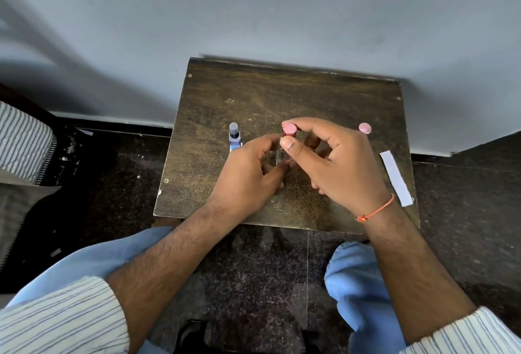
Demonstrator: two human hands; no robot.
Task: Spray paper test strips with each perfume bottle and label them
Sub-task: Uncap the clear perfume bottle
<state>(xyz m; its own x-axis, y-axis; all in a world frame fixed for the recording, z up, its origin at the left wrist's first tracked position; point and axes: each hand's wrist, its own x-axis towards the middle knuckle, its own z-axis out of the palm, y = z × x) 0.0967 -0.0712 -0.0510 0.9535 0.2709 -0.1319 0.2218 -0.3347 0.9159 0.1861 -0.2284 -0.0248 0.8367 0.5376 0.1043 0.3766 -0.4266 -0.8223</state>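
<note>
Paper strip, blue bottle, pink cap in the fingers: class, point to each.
Paper strip [395, 178], head view: middle of the strip.
Blue bottle [234, 139], head view: its neck.
Pink cap [289, 128], head view: flat top.

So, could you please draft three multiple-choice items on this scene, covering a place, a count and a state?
1. Where does the white paper strip lie on the table?
A. near its right edge
B. near its left edge
C. at its far side by the wall

2. How many pink caps show?
A. one
B. two
C. four

3. What is the right hand doing?
A. resting flat on the table
B. hanging idle
C. pinching the pink cap of the clear bottle

Answers: 1 A, the strip sits beside the right wrist. 2 B, one is pinched and another pink cap stands further right. 3 C, finger and thumb close on the cap while the left hand steadies the bottle.
</note>
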